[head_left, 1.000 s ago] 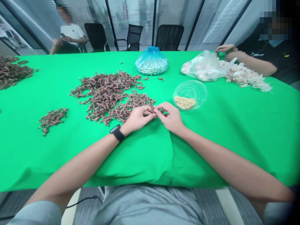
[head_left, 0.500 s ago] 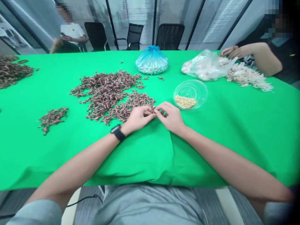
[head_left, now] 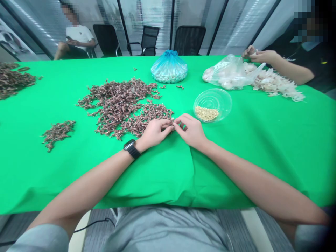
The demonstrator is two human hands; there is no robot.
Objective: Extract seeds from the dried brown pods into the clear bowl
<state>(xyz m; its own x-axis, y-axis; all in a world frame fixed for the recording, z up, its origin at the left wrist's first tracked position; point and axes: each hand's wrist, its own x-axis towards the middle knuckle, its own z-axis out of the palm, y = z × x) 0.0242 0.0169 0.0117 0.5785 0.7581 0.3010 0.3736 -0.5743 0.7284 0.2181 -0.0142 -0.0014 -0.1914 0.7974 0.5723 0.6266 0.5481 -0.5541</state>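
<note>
Brown, gnarled pieces [head_left: 118, 94] lie heaped by the left hand [head_left: 154, 133] and right hand [head_left: 192, 132], each grip pinched narrow, contents unclear.

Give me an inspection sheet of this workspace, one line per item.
Surface: green cloth, creased along the near edge.
Things at hand: large brown pile beside the left grip; clear dish of yellowish granules beyond the right grip.
Clutter: small brown pile, far-left brown pile, knotted blue bag, clear bag, white flaky heap.
Grips: tips close together; anything pinched too small to tell.
Cables: black cable below the near edge.
Surroundings: black chairs, seated person, co-worker at right.
</note>
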